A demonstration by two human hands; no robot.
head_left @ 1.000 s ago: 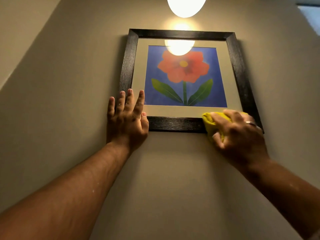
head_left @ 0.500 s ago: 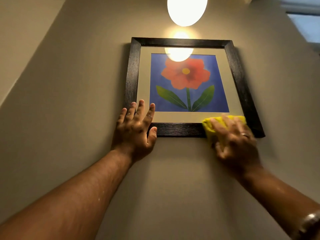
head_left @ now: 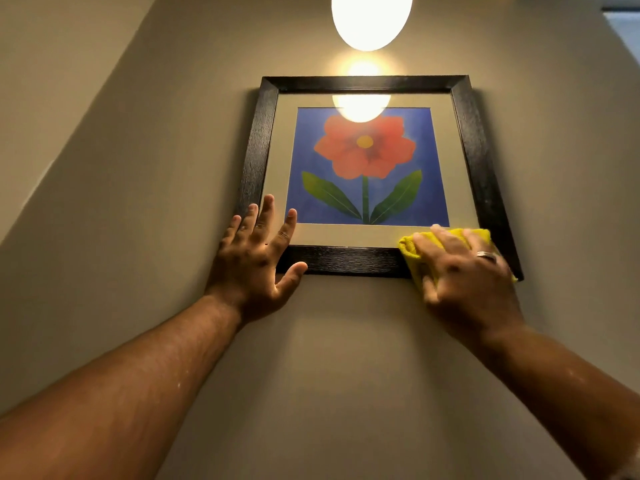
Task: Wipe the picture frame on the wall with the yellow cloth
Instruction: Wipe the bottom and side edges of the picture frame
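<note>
Shifted slightly right along the bottom rail since a moment ago, yellow cloth (head_left: 412, 244) pressed under right hand (head_left: 464, 275), fingers flat over it, at lower right corner of picture frame (head_left: 346, 260), left hand (head_left: 256, 258) splayed open, empty, bracing lower left corner, lamp (head_left: 370, 19) glowing above.

I see a dark, wood-grained frame (head_left: 346, 259) between the hands, its glass (head_left: 363, 168) glossy with lamp glare; soft yellow cloth (head_left: 412, 249) under my right hand (head_left: 464, 275), a shiny metal ring (head_left: 486, 255); the wall (head_left: 138, 202) is matt.
</note>
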